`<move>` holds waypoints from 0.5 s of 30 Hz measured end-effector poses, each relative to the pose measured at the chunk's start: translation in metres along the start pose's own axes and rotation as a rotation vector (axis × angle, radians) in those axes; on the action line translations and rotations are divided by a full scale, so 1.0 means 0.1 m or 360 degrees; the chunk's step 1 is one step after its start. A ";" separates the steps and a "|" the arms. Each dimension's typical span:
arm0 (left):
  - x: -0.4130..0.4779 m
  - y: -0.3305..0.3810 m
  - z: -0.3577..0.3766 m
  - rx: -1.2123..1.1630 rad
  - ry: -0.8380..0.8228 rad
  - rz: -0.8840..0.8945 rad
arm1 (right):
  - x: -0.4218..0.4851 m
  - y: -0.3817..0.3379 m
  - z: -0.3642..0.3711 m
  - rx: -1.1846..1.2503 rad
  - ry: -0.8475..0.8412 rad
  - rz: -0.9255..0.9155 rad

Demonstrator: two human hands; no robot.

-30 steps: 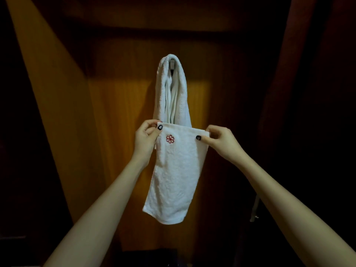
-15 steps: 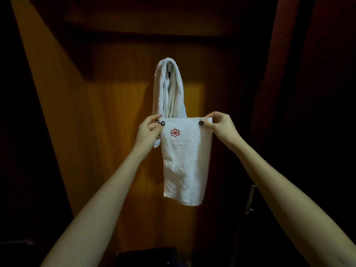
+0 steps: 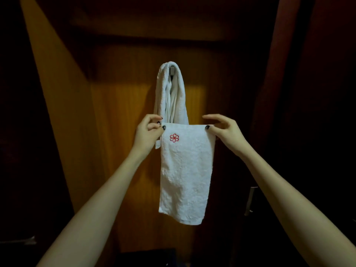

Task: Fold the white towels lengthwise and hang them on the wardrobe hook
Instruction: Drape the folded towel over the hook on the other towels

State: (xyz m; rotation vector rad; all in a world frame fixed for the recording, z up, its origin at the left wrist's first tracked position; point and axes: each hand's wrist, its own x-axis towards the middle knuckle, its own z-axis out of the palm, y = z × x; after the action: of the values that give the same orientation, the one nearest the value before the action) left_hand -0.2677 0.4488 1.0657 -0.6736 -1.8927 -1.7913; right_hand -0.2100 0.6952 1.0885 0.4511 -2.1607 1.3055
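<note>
White towel (image 3: 185,170), folded lengthwise, hangs from both hands in front of the wardrobe panel (image 3: 119,112). Left hand (image 3: 148,132) pinches the top-left corner, arm raised. Red flower logo (image 3: 174,137) just beside it. Right hand (image 3: 225,128) pinches the top-right corner, other fingers extended. Second towel (image 3: 170,93) is draped over the hook (image 3: 172,70) behind. Metal handle (image 3: 250,199) far right. Two towels, one hook.

No words, brand names or numbers can be read anywhere. The only sign is 1 small red flower emblem (image 3: 174,137), a looped outline stitched on the front of the held white towel (image 3: 185,170), just below that towel's top edge and near its left corner.
</note>
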 end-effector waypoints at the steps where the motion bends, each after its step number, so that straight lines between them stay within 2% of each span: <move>1: -0.02 -0.01 0.03 0.0095 -0.0039 0.0020 | -0.02 0.01 0.04 -0.0056 0.0015 0.0033; 4: -0.11 -0.04 0.11 0.0420 -0.0171 0.0212 | -0.10 0.05 0.13 -0.0107 0.0089 0.0127; 7: -0.17 -0.05 0.17 0.0588 -0.0137 0.0308 | -0.15 0.01 0.14 -0.0202 0.0074 0.0189; 10: -0.16 -0.06 0.23 0.0677 -0.0100 0.0309 | -0.16 -0.10 0.09 -0.0233 -0.0208 0.0222; 12: -0.14 -0.06 0.26 0.0740 -0.0184 0.0271 | -0.16 -0.16 0.06 -0.0167 -0.0426 0.0247; 13: -0.14 -0.08 0.26 0.0751 -0.0205 0.0257 | -0.17 -0.17 0.05 -0.0168 -0.0441 0.0247; 15: -0.12 -0.10 0.23 0.0734 -0.0151 0.0289 | -0.18 -0.15 0.03 -0.0289 -0.0267 0.0184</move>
State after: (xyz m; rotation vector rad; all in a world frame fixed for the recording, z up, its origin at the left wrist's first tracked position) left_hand -0.2641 0.4709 1.0490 -0.7366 -2.1267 -1.1702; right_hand -0.1881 0.6854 1.0869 0.3783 -2.4519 1.1529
